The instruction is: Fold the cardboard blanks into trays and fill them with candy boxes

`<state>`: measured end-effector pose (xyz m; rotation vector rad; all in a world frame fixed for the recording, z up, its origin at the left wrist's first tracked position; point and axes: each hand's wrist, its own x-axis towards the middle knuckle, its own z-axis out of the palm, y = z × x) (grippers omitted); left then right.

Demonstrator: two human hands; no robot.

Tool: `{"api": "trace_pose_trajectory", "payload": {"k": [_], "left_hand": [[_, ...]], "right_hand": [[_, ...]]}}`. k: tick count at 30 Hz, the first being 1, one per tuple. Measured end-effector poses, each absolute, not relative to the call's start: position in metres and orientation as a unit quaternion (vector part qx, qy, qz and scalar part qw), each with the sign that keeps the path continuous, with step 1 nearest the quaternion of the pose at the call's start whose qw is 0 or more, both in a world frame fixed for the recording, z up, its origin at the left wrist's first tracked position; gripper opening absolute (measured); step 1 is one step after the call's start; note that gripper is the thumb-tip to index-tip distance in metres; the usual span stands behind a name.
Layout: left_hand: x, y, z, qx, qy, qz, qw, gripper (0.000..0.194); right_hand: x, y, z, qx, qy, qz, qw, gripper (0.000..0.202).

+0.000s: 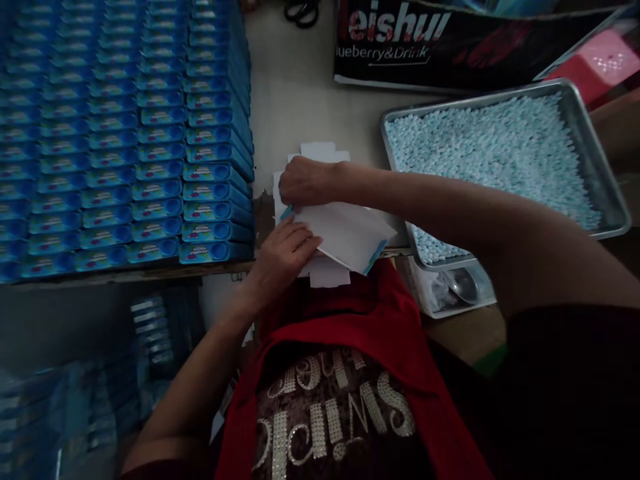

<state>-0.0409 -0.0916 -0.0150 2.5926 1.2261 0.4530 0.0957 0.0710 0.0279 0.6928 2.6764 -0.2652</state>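
A white card sheet [345, 233] with blue edges lies tilted over a stack of white die-cut cards [320, 152] at the table's front edge. My right hand [307, 181] is closed at the sheet's upper left corner, its fingertips turned down and hidden. Just below it, my left hand [290, 247] rests on the sheet's left end with its fingers spread out flat. Part of the stack shows beyond my right hand and below the sheet.
Stacked blue boxes [207, 193] fill the table's left side. A metal tray [613, 190] of small pale blue and white pieces stands at the right. Behind it is a black printed carton [390, 73]. Scissors [303, 12] lie at the back; a clear container [450, 293] sits below the tray.
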Motion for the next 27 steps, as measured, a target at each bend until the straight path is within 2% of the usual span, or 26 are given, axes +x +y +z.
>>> {"api": "trace_pose_trajectory", "payload": {"k": [2, 4, 6, 8, 10, 13, 16, 18, 20, 23, 27], "left_hand": [[-0.025, -0.088, -0.024, 0.878, 0.451, 0.135, 0.092, 0.033], [-0.008, -0.086, -0.024, 0.865, 0.484, 0.116, 0.062, 0.038], [0.006, -0.086, -0.019, 0.859, 0.498, 0.107, 0.041, 0.04], [0.016, -0.086, -0.014, 0.858, 0.501, 0.104, 0.04, 0.038], [0.02, -0.083, -0.012, 0.854, 0.508, 0.102, 0.054, 0.036], [0.021, -0.068, -0.014, 0.849, 0.51, 0.083, 0.112, 0.035], [0.02, -0.049, -0.018, 0.833, 0.506, 0.039, 0.219, 0.034], [0.019, -0.042, -0.021, 0.808, 0.526, 0.047, 0.263, 0.026], [0.015, -0.042, -0.025, 0.787, 0.556, 0.102, 0.247, 0.02], [0.003, -0.058, -0.035, 0.805, 0.544, 0.173, 0.161, 0.022], [-0.015, -0.084, -0.052, 0.847, 0.5, 0.152, 0.093, 0.034]], "right_hand": [[0.095, 0.07, 0.041, 0.197, 0.965, -0.061, 0.164, 0.018], [0.114, 0.056, 0.06, 0.218, 0.969, -0.05, 0.104, 0.034], [0.147, 0.026, 0.075, 0.316, 0.947, -0.063, 0.003, 0.04], [0.183, -0.017, 0.076, 0.445, 0.886, -0.083, -0.103, 0.033], [0.213, -0.062, 0.057, 0.527, 0.841, -0.074, -0.096, 0.036], [0.233, -0.106, 0.007, 0.542, 0.835, -0.055, -0.081, 0.036], [0.229, -0.115, -0.031, 0.558, 0.823, -0.026, -0.106, 0.043], [0.225, -0.111, -0.043, 0.568, 0.815, -0.01, -0.114, 0.043], [0.223, -0.109, -0.047, 0.552, 0.826, -0.013, -0.108, 0.044], [0.225, -0.111, -0.053, 0.51, 0.855, -0.018, -0.09, 0.043], [0.225, -0.112, -0.058, 0.495, 0.866, -0.016, -0.065, 0.04]]}}
